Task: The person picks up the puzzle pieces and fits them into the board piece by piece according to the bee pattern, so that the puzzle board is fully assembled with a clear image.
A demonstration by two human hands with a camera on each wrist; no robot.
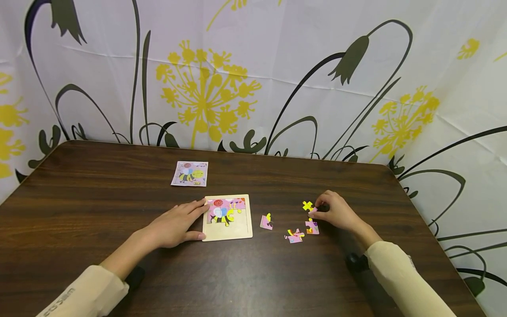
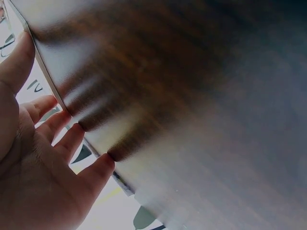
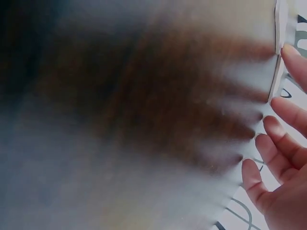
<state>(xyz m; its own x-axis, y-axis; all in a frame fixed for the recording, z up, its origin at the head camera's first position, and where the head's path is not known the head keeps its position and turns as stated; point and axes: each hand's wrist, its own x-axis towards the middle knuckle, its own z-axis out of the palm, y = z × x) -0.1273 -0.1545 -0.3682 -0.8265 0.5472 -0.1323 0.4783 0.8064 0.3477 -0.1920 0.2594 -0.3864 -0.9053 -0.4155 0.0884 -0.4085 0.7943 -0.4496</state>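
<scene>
A square wooden puzzle tray (image 1: 237,230) lies mid-table, its upper part filled with pieces of a bee picture and its lower part bare wood. My left hand (image 1: 177,223) rests at the tray's left side, fingers on its upper left and thumb by the lower left edge. To the right, my right hand (image 1: 336,211) pinches a pink puzzle piece (image 1: 313,211) between thumb and index finger, at table level. A yellow-topped piece (image 1: 307,205) sits just beyond it. Nearer lie a pink piece (image 1: 312,227) and a pink-and-red piece (image 1: 295,237). Another piece (image 1: 266,222) lies beside the tray.
A square picture card (image 1: 190,174) with the same bee lies behind the tray to the left. The dark wooden table (image 1: 237,281) ends at a patterned curtain (image 1: 277,79) along the back and right.
</scene>
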